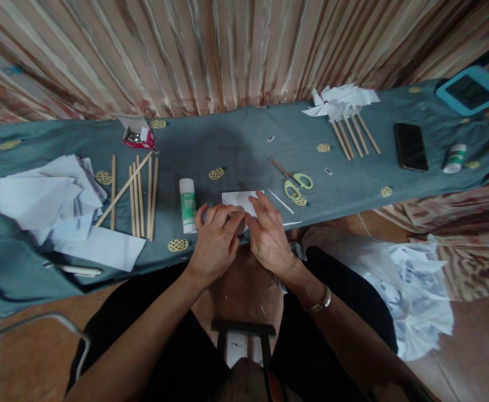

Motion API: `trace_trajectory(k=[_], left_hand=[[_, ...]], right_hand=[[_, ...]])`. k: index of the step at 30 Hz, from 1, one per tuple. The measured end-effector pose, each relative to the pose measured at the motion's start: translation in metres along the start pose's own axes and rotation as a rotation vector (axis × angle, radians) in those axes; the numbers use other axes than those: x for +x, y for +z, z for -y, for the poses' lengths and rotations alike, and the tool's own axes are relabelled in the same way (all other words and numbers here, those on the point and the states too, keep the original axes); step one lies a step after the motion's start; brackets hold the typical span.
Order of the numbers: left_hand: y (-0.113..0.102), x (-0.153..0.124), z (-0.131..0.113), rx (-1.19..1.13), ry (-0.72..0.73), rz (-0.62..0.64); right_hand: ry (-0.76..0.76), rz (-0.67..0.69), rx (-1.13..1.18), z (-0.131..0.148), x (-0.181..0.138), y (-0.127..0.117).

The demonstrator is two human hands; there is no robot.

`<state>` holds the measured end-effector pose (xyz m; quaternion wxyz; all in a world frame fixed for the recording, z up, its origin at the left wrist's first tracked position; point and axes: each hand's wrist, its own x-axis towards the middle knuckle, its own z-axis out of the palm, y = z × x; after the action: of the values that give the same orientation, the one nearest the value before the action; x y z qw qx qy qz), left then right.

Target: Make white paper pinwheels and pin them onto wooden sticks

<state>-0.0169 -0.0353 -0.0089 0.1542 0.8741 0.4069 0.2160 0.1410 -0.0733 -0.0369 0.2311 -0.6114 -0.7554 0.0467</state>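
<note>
A small white sheet of paper [240,197] lies at the table's front edge under both hands. My left hand [215,240] pinches the near part of the paper, thumb and fingers drawn together. Opposite it, my right hand [269,237] grips the same paper, its fingertips meeting those of the left. The fingers partly cover the near edge, so any fold there is hidden. Just left of my hands stands a white and green glue stick [189,206]. Green-handled scissors [291,181] rest to the right, beside a thin paper strip [281,202].
Left are a pile of paper sheets [55,192], several wooden sticks [139,198], a red box of small metal pieces [137,137] and a white pen-like tool [79,270]. Right are several paper pinwheels [345,103], a phone [411,146], another glue stick [454,158] and a blue-framed tablet [473,90].
</note>
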Motion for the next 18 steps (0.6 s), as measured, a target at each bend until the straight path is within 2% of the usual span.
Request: trace_trajectory(k=[7, 18], left_hand=[[-0.0001, -0.0005, 0.0016, 0.024, -0.009, 0.044], [-0.0001, -0.0020, -0.0015, 0.001, -0.003, 0.084]], right_hand=[[0.014, 0.031, -0.004, 0.0016, -0.0003, -0.0023], [0.014, -0.018, 0.001, -0.0017, -0.0049, 0.0003]])
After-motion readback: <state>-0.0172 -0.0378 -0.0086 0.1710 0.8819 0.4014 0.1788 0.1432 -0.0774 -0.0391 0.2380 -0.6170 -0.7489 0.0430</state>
